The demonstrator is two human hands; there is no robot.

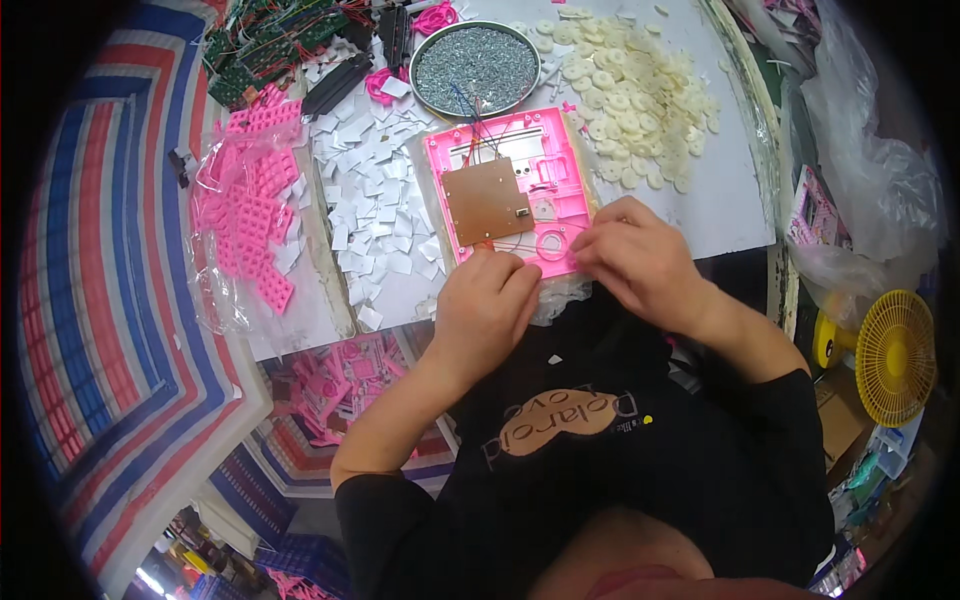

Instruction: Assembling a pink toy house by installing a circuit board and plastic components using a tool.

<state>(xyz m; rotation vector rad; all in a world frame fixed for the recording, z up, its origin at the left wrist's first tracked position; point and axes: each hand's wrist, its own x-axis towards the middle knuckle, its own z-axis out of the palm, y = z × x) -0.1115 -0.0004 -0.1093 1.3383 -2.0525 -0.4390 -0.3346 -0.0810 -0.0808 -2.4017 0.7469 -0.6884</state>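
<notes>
A pink plastic housing (577,205) lies open on the table in front of me. A brown circuit board (485,203) sits inside its left part, with thin coloured wires (478,130) rising from the top. My left hand (485,300) is closed at the housing's near edge, its fingers pressed on the rim below the board. Close to the near right corner, beside a round pink ring (551,243), my right hand (645,262) is held in a pinch. Thin wires run across toward it, but its fingertips hide what they hold.
Beyond the housing stands a round tray of small metal screws (475,65). Cream plastic discs (640,95) are heaped to its right, white paper-like pieces (375,205) to its left. Pink button pads (262,200) and green circuit boards (270,55) lie farther left. A yellow fan (896,358) stands at right.
</notes>
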